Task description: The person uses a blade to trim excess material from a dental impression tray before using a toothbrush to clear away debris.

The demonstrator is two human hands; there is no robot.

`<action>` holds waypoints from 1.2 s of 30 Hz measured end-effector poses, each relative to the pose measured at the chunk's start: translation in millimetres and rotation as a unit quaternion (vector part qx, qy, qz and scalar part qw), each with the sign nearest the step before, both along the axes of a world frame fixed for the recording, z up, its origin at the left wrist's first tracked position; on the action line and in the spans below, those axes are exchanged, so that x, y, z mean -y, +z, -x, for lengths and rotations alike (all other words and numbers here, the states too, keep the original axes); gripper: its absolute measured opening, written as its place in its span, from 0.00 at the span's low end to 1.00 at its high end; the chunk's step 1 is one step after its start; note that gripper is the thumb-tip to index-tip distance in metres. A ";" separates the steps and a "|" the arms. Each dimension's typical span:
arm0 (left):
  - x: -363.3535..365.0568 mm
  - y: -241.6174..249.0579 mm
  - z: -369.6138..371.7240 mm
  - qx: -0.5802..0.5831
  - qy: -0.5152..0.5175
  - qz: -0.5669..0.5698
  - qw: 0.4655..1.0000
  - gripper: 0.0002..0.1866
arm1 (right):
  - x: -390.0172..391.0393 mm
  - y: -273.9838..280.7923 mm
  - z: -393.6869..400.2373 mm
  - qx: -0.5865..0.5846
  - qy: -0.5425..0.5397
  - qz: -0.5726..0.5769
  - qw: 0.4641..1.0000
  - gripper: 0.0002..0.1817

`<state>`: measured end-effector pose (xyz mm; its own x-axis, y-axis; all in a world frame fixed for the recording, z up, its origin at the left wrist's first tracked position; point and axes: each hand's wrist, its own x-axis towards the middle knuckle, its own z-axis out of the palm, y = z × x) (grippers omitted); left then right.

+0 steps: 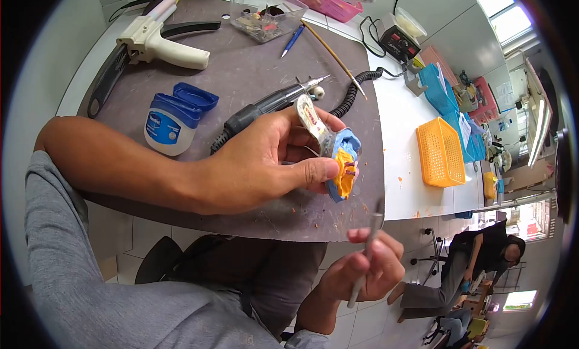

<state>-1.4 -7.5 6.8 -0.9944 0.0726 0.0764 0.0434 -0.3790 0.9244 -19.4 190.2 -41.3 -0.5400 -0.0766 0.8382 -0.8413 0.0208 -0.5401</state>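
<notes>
**Dispensing Gun and Jar Share the Benchtop**

A dispensing gun (158, 46) lies near a blue-and-white jar (169, 129) and a rotary handpiece (265, 105). A blue pen (292, 41) lies beside a paintbrush (333, 56); well apart sits an orange basket (441, 152).

The dark brown surface (253, 72) spreads from the middle toward 11 o'clock, scuffed and edged in white. A white counter (401, 198) adjoins it at 3 o'clock, dotted with orange crumbs. A plain pale wall (51, 53) stands at 10 o'clock; white panels with thin dark seams (464, 29) fill the space between 1 and 2. Daylight glares through a window (494, 6) near 2 o'clock and another (520, 299) at 4. A long tube light (541, 131) glows near 3. Pale floor tiles (369, 326) show at 5, and a wheeled chair (430, 252) stands at 4.
</notes>
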 end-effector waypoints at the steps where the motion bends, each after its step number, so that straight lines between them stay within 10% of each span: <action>1: -0.3 0.2 -0.2 -0.002 0.001 0.001 1.000 0.24 | 1.9 4.9 2.6 0.002 -0.038 -0.002 0.999 0.11; 22: 2.2 -7.0 -1.0 -0.069 -0.006 0.047 0.996 0.28 | 28.9 38.1 15.6 0.195 -0.034 -0.150 0.969 0.06; 31: 1.4 -7.6 0.1 -0.073 0.004 0.040 0.997 0.28 | -0.6 43.8 17.7 0.105 -0.105 -0.079 0.986 0.05; 36: 3.0 -3.2 -0.9 -0.034 -0.024 0.020 0.999 0.28 | -24.7 31.9 36.4 0.087 -0.198 -0.223 0.951 0.04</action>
